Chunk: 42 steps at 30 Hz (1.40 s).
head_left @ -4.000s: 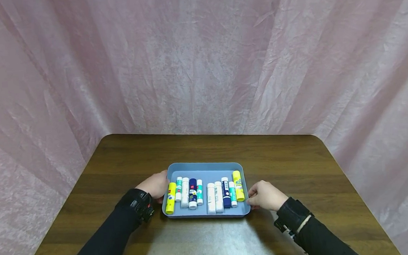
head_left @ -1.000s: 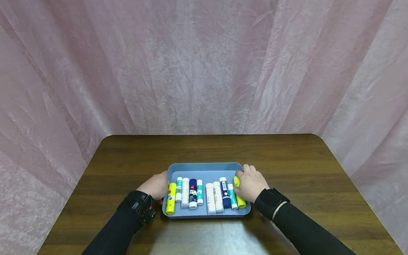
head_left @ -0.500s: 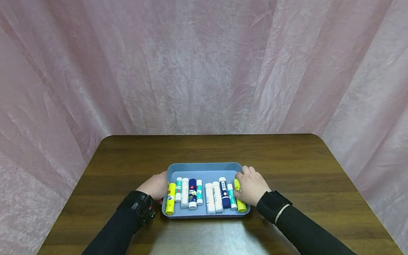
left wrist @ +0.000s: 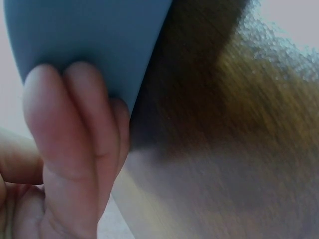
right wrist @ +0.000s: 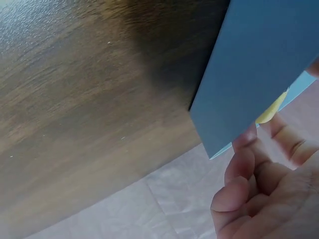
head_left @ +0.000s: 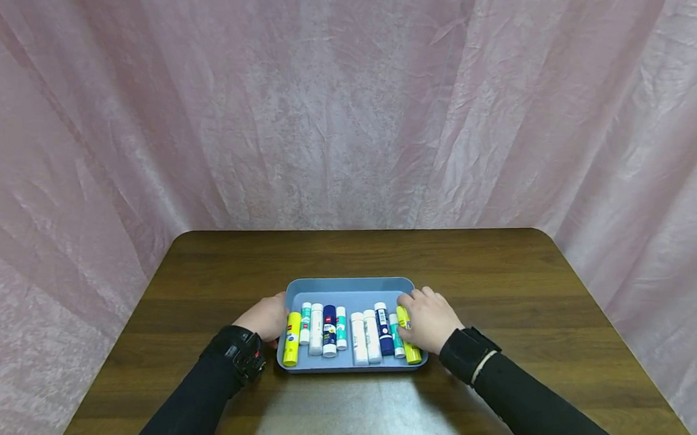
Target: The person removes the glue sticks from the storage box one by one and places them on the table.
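Observation:
A blue-grey tray holds several glue sticks lying side by side in two groups. My left hand rests at the tray's left side; in the left wrist view its fingers lie almost straight against the outer wall. My right hand reaches over the right rim and pinches the rightmost yellow glue stick between thumb and fingers. The right wrist view shows a bit of yellow glue stick by the fingertips, the tray wall hiding the rest. A teal-and-white glue stick lies just left of it.
At the tray's left end lies another yellow glue stick, then white, navy and teal ones. A navy-and-white glue stick sits in the right group. The wooden table ends at a pink curtain.
My right hand has gone from the tray's right rim onto the yellow glue stick, which has slid toward the near rim. The left hand has stayed in place.

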Each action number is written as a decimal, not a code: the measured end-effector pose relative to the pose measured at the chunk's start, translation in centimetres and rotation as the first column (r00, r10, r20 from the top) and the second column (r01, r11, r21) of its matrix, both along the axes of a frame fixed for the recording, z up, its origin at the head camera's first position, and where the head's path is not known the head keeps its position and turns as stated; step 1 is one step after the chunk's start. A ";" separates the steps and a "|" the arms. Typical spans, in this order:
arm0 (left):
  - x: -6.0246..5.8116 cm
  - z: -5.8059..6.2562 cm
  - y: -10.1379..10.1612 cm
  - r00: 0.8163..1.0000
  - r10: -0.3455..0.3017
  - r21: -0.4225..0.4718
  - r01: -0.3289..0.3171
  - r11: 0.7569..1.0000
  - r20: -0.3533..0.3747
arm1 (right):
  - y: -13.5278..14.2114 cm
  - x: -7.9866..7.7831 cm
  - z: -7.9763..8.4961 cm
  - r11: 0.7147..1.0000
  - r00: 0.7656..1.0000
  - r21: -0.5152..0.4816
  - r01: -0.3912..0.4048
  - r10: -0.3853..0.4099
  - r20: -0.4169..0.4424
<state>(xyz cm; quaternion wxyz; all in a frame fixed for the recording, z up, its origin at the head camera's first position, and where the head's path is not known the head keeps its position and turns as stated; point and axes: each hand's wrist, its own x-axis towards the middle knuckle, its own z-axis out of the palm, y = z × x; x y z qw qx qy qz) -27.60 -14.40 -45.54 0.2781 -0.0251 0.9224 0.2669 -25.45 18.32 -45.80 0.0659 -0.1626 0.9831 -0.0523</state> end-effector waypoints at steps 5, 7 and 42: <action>0.1 0.1 0.1 1.000 -0.002 -0.009 0.002 1.000 -0.007 | -0.1 0.2 0.3 1.000 1.000 -0.008 0.004 -0.004 0.027; 0.1 0.2 0.1 1.000 -0.006 -0.013 0.006 1.000 -0.011 | -0.2 0.2 0.4 1.000 0.999 -0.010 0.005 -0.004 0.035; 0.4 0.8 0.3 1.000 -0.020 -0.014 0.020 1.000 -0.015 | -0.6 0.2 0.9 0.993 0.993 -0.094 0.075 -0.065 0.097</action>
